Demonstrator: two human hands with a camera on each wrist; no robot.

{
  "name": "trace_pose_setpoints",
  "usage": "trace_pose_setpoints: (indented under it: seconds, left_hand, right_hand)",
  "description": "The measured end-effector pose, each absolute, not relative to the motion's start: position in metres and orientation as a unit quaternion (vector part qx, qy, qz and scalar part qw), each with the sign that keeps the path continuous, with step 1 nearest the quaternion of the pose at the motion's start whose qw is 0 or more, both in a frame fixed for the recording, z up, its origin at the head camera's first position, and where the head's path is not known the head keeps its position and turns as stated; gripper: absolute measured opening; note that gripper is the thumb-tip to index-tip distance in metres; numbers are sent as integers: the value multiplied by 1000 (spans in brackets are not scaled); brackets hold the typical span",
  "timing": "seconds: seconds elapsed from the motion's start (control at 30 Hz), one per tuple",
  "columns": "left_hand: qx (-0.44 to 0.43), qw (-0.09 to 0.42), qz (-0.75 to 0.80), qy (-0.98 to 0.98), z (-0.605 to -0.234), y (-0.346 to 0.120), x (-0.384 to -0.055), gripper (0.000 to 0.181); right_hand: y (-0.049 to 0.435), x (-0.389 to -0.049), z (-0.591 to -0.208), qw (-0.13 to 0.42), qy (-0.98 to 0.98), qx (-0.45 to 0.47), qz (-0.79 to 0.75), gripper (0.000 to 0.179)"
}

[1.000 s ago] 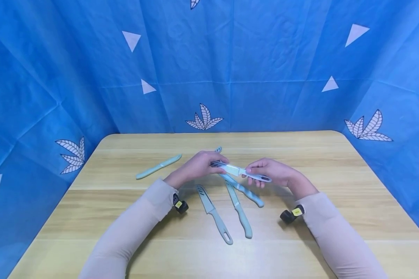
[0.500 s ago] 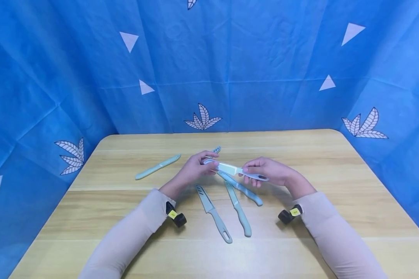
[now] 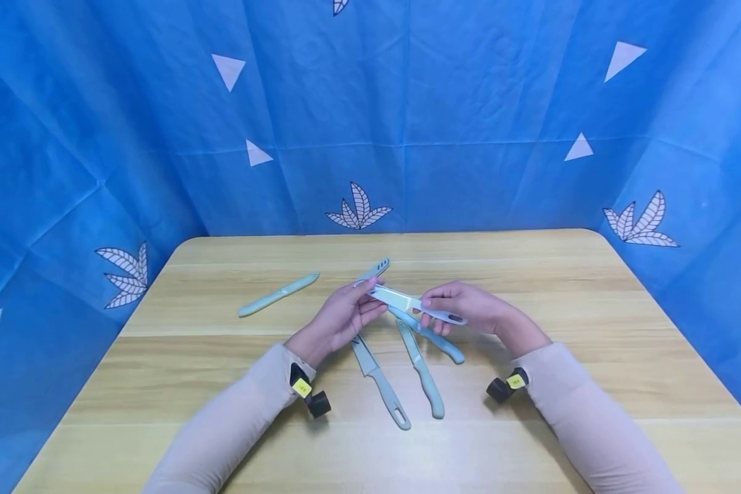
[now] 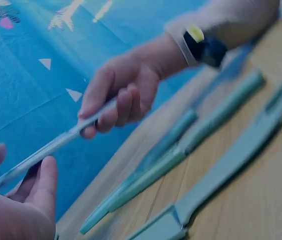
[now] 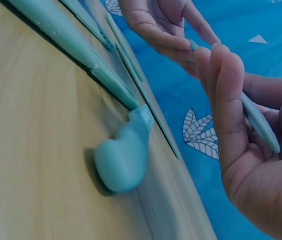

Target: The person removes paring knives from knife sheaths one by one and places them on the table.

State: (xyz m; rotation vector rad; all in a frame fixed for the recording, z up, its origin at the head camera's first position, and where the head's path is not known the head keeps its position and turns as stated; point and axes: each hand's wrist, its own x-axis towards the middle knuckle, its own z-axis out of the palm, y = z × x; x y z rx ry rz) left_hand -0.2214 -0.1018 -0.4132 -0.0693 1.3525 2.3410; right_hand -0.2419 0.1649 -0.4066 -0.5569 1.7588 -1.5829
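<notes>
A pale green knife (image 3: 392,297) is held slantwise above the table in both hands. My right hand (image 3: 460,304) grips its handle, which ends in a dark slot. At the far end of the blade is my left hand (image 3: 339,319), with the blade between thumb and fingers in the left wrist view. Beneath them lie a curved-handled knife (image 3: 429,387), another knife (image 3: 447,348) partly behind the held one, and a wide-bladed knife (image 3: 387,394) with its tip under the left hand. A slotted green piece (image 3: 377,268) shows beyond the left hand, its lower end hidden.
A slim green knife (image 3: 278,295) lies apart on the left of the wooden table (image 3: 531,425). Blue cloth (image 3: 469,123) with white leaves and triangles hangs behind and at both sides. Each wrist wears a small black camera.
The left hand has turned, with its palm now facing more upward and its fingers below the blade. The held knife and right hand have shifted slightly left. The knives on the table stay put.
</notes>
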Motion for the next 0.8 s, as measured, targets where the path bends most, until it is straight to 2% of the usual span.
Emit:
trace_pose_setpoints:
  seconds: [0.17, 0.47, 0.8]
  left_hand:
    - [-45, 217, 865, 450, -414, -101, -218, 47]
    - [-45, 234, 878, 415, -419, -97, -208, 33]
    - [-37, 252, 875, 411, -423, -93, -203, 30]
  right_hand:
    - [159, -241, -409, 354, 671, -202, -620, 33]
    - [156, -237, -410, 376, 658, -193, -623, 35]
    - [155, -237, -416, 402, 642, -183, -626, 35]
